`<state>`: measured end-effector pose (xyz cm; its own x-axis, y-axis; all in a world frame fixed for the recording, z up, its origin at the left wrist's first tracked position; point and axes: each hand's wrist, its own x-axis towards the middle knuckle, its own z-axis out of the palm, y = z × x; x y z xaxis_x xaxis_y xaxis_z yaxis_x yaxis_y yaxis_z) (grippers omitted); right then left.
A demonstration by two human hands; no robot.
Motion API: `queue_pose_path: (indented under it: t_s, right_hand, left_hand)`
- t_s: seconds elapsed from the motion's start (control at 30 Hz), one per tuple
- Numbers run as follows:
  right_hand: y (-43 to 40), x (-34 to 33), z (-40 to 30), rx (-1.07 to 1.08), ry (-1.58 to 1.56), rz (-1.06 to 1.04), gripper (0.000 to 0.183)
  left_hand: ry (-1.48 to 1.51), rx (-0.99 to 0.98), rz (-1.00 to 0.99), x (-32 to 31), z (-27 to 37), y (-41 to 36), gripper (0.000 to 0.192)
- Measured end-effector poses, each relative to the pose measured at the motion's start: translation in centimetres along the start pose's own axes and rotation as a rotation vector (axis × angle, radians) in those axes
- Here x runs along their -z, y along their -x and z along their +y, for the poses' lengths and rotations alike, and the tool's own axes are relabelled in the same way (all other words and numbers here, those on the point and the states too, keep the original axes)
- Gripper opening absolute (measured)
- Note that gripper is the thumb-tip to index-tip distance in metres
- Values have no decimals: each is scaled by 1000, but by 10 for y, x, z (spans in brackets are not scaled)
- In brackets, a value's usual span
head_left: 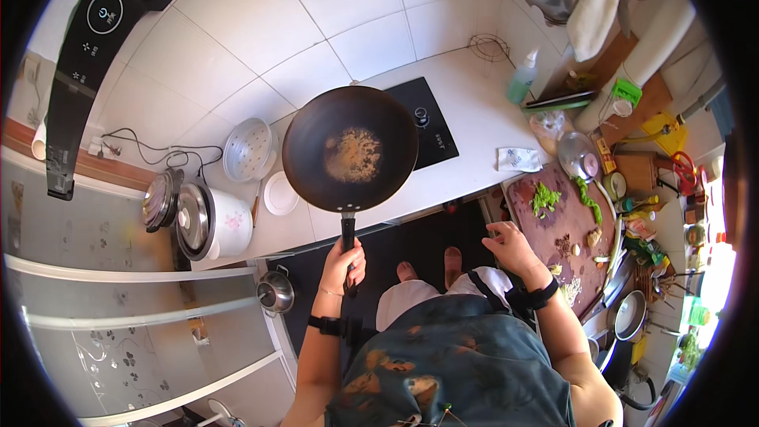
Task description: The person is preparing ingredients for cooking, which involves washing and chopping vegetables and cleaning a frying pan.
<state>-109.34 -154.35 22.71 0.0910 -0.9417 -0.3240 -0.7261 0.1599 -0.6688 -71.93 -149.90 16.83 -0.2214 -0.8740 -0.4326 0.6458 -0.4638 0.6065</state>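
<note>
My left hand (344, 264) is closed around the black handle of a dark wok (308, 148). A patch of brown, crumbly food (354, 155) lies in the middle of the wok. The wok is over the cooktop (430, 118) and hides much of it; whether it rests there or is lifted, I cannot tell. My right hand (514, 247) holds nothing, its fingers loosely bent and apart, near the left edge of a cutting board (551, 243). Chopped green leaves (544, 198), a twisted green pepper (587, 201) and small heaps of cut ingredients (564, 244) lie on the board.
Left of the wok stand an aluminium steamer basket (246, 151), a white saucer (280, 193) and a rice cooker (228, 222). A spray bottle (522, 80) and a white packet (517, 159) are on the right counter. A range hood (89, 65) juts in at upper left.
</note>
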Motion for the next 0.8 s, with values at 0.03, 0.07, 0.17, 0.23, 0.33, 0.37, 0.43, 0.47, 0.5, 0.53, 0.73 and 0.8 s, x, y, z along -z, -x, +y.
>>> queue_pose_path:
  t_s: [0.03, 0.07, 0.17, 0.23, 0.33, 0.37, 0.43, 0.47, 0.5, 0.53, 0.73, 0.8]
  right_hand:
    - [-2, -1, 0, -18, -5, 2, 40]
    - [-3, -2, -1, -38, -11, 6, 40]
    - [-1, -6, -2, -80, 17, 27, 39]
    - [5, -8, -6, -91, 24, 43, 39]
    - [14, -14, -15, -147, 39, 74, 37]
    - [15, -19, -17, -151, 40, 75, 37]
    - [22, -23, -19, -191, 25, 112, 37]
    - [25, -27, -16, -173, 31, 132, 36]
    - [28, -31, -17, -178, 35, 140, 36]
    - [30, -34, -20, -187, 40, 150, 36]
    - [42, -64, -52, -233, 87, 161, 36]
    - [45, -73, -56, -245, 80, 159, 37]
  left_hand:
    - [-6, 1, -4, 7, 2, -10, 7]
    - [-12, 5, -9, 14, 4, -19, 7]
    - [8, 24, -4, 31, 10, -47, 6]
    - [21, 28, -19, 46, 10, -68, 6]
    - [45, 31, -68, 66, 14, -91, 7]
    - [45, 35, -70, 74, 15, -96, 7]
    - [64, 42, -68, 81, 14, -107, 7]
    - [75, 44, -79, 85, 13, -110, 7]
    - [77, 48, -89, 87, 13, -113, 7]
    - [95, 57, -100, 90, 13, -114, 7]
    - [102, 65, -150, 111, 13, -125, 8]
    - [84, 83, -145, 116, 15, -126, 8]
